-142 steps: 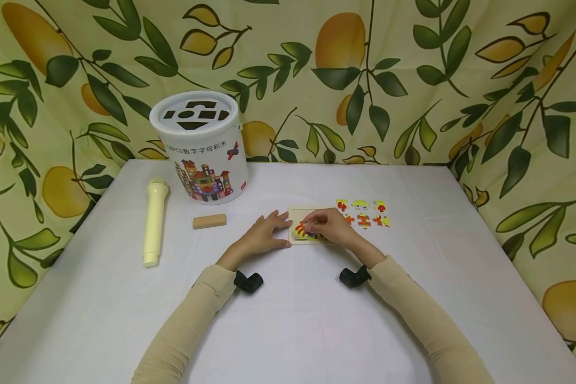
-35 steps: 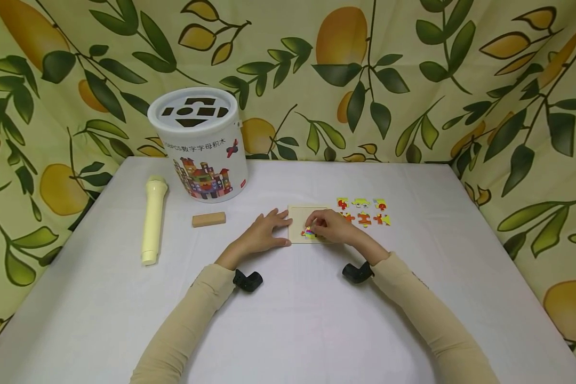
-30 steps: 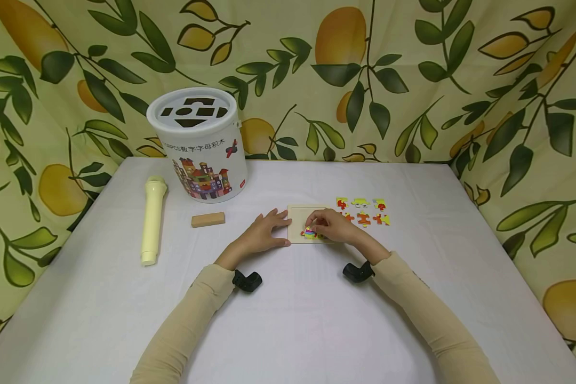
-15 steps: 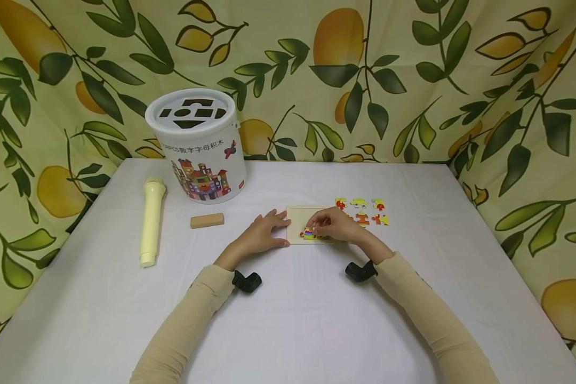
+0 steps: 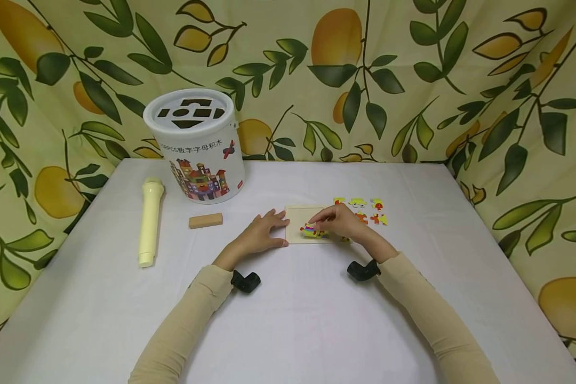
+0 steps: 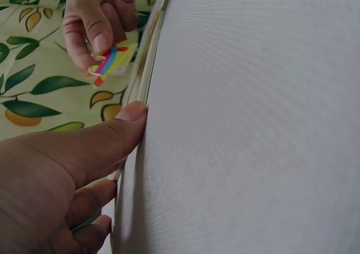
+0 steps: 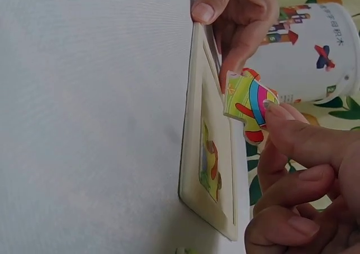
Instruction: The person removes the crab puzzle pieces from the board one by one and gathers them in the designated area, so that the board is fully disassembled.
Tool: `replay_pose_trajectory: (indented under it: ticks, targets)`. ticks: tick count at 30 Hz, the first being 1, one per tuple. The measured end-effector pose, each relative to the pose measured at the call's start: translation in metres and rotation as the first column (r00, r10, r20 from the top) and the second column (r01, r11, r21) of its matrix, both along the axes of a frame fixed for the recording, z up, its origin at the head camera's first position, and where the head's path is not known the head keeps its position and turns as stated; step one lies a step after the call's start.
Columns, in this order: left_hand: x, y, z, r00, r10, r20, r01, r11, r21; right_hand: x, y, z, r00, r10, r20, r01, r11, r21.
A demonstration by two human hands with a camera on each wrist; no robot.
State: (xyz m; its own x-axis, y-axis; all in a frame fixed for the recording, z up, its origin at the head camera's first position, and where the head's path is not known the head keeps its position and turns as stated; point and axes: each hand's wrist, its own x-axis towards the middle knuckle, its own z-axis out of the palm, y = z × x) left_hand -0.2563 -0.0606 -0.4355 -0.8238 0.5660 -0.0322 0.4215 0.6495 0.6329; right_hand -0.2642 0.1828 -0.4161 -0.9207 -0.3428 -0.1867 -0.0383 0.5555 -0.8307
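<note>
My right hand (image 5: 338,221) pinches a puzzle piece (image 7: 250,105) with rainbow stripes between thumb and forefinger, tilted just above a wooden puzzle board (image 5: 295,213). Inside the board's recess, a green, red and blue puzzle piece (image 7: 211,167) lies towards the right; my hand partly covers it in the head view. The left hand (image 5: 261,233) rests against the board's left edge with its fingers spread, and its thumb (image 6: 107,141) touches the near edge. Right of the board, several loose puzzle pieces (image 5: 378,219) lie in rows, some partly hidden behind the right hand.
A white block bucket (image 5: 206,160) with a cut-out lid stands at the back left. In front of it lies a small wooden block (image 5: 205,221), and farther left a pale yellow microphone-shaped stick (image 5: 151,224). A patterned curtain (image 5: 278,80) closes off the back of the white table (image 5: 293,320).
Earlier, the right hand held a red and yellow piece at the board's left part. Now it holds the striped piece, tilted up, and has shifted slightly right. The left hand stays put.
</note>
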Motion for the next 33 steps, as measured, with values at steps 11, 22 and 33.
replay_pose_trajectory:
  ticks: [11, 22, 33]
  targets:
    - [0.0, 0.0, 0.001, 1.0, -0.005, 0.006, 0.005, 1.0, -0.008, 0.0, 0.012, 0.002, 0.997, -0.067, 0.025, 0.068, 0.996, -0.055]
    - [0.001, 0.0, 0.001, 1.0, -0.002, 0.009, 0.002, 1.0, -0.009, 0.007, 0.074, 0.001, 0.991, -0.097, 0.088, 0.094, 0.995, 0.03]
    - [-0.001, -0.001, -0.001, 1.0, -0.003, 0.015, 0.003, 1.0, -0.013, 0.014, 0.113, -0.002, 0.988, -0.095, 0.118, 0.089, 0.994, 0.058]
